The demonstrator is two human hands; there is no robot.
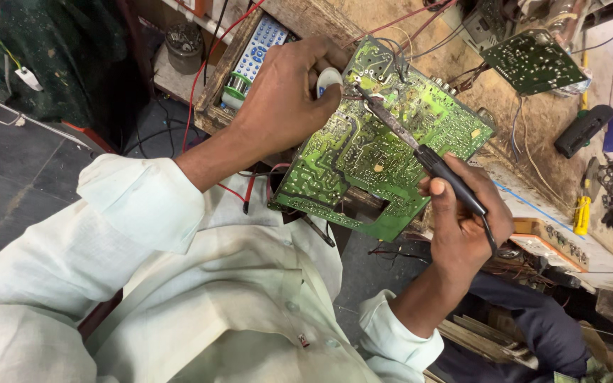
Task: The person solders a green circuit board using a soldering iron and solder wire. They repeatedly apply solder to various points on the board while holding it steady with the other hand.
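Observation:
A large green circuit board lies tilted, solder side up, over the edge of a worn wooden bench. My left hand grips its upper left corner and pinches a small white spool with a thin wire running to the board. My right hand holds a black-handled soldering iron. The iron's tip touches the board near my left fingers. Both arms wear pale shirt sleeves.
A second green circuit board lies at the bench's far right, with wires around it. A remote control and a solder reel sit at the left. A yellow-handled tool, a black handle and boxes crowd the right side.

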